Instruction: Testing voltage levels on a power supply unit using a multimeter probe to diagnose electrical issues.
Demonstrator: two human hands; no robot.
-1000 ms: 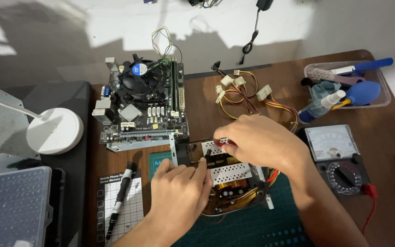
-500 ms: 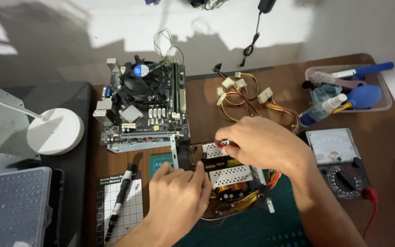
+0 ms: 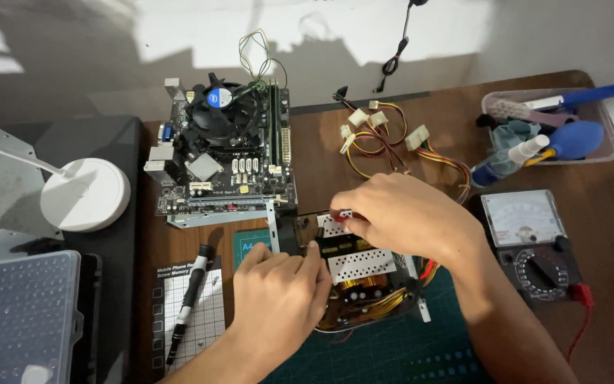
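While both hands work over the open power supply (image 3: 364, 274), it sits on a dark green cutting mat (image 3: 406, 352) at the near middle of the brown table (image 3: 605, 235), its insides showing: two pale perforated metal fins, copper-coloured coils below them and yellow wires along its near edge. The left hand (image 3: 278, 299) lies on the unit's left side with fingers curled together, their tips pressed against a dark part at its left end; whether they pinch anything I cannot tell. The right hand (image 3: 406, 217) reaches across the top, fingers bunched, pinching a small red piece at the far fin's left end

Nearest on the left, a clear plastic case (image 3: 19, 320) of small bits stands shut. Beside it lies a white gridded screw mat (image 3: 197, 316) with a black printed strip along its top, and a black screwdriver (image 3: 187, 302) rests across it. A teal square label shows on the cutting mat's corner, just left of the power supply

To the right, a multimeter (image 3: 531, 242) with a white dial face and a black knob sits near the right forearm, a red lead trailing from it. Further back on the left is a round white lamp base (image 3: 83, 193). Behind the power supply lies a motherboard (image 3: 225, 160) with a black fan bearing a round blue sticker. A bundle of yellow, red and black cables (image 3: 385, 139) with white plugs spreads beside it, and a clear tray (image 3: 556, 128) holds a blue blower and a brush at the far right
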